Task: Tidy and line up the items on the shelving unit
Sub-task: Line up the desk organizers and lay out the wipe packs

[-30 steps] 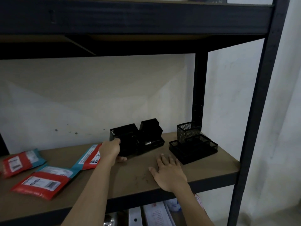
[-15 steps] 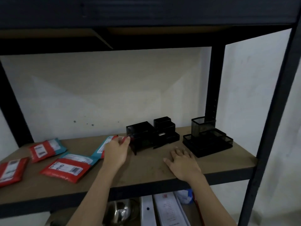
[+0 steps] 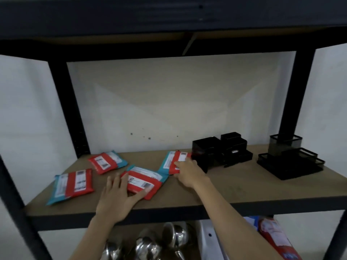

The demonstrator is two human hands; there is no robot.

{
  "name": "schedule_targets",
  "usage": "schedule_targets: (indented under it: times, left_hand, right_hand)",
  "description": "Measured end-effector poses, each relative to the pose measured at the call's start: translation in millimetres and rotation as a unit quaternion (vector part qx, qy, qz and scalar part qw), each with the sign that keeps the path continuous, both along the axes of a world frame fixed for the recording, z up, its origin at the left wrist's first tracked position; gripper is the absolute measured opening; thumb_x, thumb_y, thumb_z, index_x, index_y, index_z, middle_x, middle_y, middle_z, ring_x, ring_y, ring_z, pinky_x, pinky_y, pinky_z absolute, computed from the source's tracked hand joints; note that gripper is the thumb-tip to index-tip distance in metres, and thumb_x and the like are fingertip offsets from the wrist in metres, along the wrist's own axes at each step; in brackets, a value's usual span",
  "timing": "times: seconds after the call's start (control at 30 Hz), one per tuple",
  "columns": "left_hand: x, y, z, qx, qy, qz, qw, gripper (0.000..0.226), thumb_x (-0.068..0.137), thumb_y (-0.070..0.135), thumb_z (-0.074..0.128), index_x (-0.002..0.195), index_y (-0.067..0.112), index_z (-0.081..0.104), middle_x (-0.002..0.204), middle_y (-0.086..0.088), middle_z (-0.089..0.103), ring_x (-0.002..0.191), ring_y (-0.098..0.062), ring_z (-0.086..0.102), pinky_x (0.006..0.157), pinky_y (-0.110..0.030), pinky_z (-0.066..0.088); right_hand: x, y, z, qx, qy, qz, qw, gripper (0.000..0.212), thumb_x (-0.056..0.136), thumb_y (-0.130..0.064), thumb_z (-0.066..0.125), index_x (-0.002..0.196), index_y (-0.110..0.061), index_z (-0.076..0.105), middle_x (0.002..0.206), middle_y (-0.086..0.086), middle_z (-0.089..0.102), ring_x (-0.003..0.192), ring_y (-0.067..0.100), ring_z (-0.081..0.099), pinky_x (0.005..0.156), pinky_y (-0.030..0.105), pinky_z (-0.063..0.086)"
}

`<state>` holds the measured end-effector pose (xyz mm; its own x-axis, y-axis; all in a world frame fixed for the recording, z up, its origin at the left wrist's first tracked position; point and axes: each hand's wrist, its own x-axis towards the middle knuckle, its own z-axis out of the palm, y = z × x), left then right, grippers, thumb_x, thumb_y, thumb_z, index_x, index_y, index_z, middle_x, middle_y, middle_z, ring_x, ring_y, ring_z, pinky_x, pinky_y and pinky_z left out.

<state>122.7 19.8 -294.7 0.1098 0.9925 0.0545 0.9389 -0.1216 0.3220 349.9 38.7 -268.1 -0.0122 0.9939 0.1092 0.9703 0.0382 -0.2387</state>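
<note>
Head view: shelf board (image 3: 234,186) holds four red-and-teal packets, scattered at odd angles, plus black organizers off to the right. Left hand (image 3: 117,196) lies flat, fingers spread, on the near-left edge of the middle packet (image 3: 144,180); thumb hooks along its near edge, not clamped, more a press than a grip. That packet's long axis runs diagonally, near-right to far-left of the hand. Right hand (image 3: 189,171) reaches forward, fingers loosely together, tips resting on the right packet (image 3: 173,162), which lies just ahead and slightly left of it, long axis pointing away toward the wall; far corner sits just beside the black box (image 3: 204,152). Whether the right hand pinches it, cannot tell; blurred. Two more packets: near-left packet (image 3: 72,184) just left of the left hand, far packet (image 3: 107,161) ahead and left of it, both untouched. Mesh tray (image 3: 293,162) well apart to the right of the right hand. Judgement: each hand is nearest its own packet; next move likely turns both to match and slides them into a row.
</note>
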Motion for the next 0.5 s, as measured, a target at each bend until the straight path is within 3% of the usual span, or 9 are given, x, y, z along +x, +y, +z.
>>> schedule_targets:
  times: [0.1, 0.2, 0.3, 0.4, 0.5]
  left_hand:
    - [0, 0, 4, 0.003, 0.009, 0.002, 1.0, 0.106, 0.07, 0.085, 0.024, 0.15, 0.02, -0.002, 0.159, -0.005, -0.001, 0.145, -0.029, -0.004, 0.117, -0.046, 0.009]
    - [-2, 0, 4, 0.001, 0.026, 0.003, 1.0, 0.109, 0.067, 0.086, 0.02, 0.15, 0.019, -0.002, 0.159, -0.006, -0.002, 0.145, -0.03, -0.004, 0.117, -0.046, 0.008]
    - [-3, 1, 2, 0.003, 0.027, 0.001, 1.0, 0.111, 0.065, 0.088, 0.016, 0.15, 0.02, -0.002, 0.159, -0.005, -0.002, 0.145, -0.03, -0.005, 0.117, -0.046, 0.007]
    - [-4, 1, 2, 0.006, 0.023, 0.003, 1.0, 0.109, 0.067, 0.087, 0.018, 0.15, 0.02, -0.001, 0.159, -0.006, -0.001, 0.145, -0.031, -0.005, 0.117, -0.046, 0.007]
    - [-5, 1, 2, 0.01, 0.026, 0.001, 1.0, 0.11, 0.066, 0.087, 0.018, 0.15, 0.019, -0.001, 0.159, -0.007, 0.0, 0.145, -0.031, -0.004, 0.117, -0.046, 0.007]
  right_hand:
    - [-9, 11, 4, 0.055, -0.051, -0.009, 0.997, 0.035, 0.096, -0.014, 0.042, 0.127, -0.002, 0.054, 0.128, 0.022, 0.055, 0.116, 0.036, 0.053, 0.096, 0.039, 0.044]
    - [-14, 14, 20, 0.187, 0.062, -0.066, 0.978, 0.025, 0.093, -0.003, 0.043, 0.11, 0.004, 0.06, 0.109, 0.024, 0.065, 0.1, 0.036, 0.063, 0.082, 0.038, 0.048]
    - [-17, 18, 34, 0.306, 0.326, -0.153, 0.881, 0.025, 0.096, -0.004, 0.043, 0.095, 0.013, 0.061, 0.092, 0.031, 0.066, 0.078, 0.032, 0.064, 0.065, 0.033, 0.043]
    - [-23, 33, 38, 0.238, 0.54, -0.217, 0.778, 0.028, 0.097, -0.002, 0.04, 0.077, 0.003, 0.06, 0.071, 0.021, 0.062, 0.044, 0.017, 0.058, 0.039, 0.021, 0.044]
    - [-29, 46, 32, 0.169, 0.643, -0.252, 0.703, 0.027, 0.092, 0.006, 0.035, 0.074, -0.001, 0.053, 0.058, 0.011, 0.053, 0.021, 0.004, 0.045, 0.027, 0.01, 0.031]
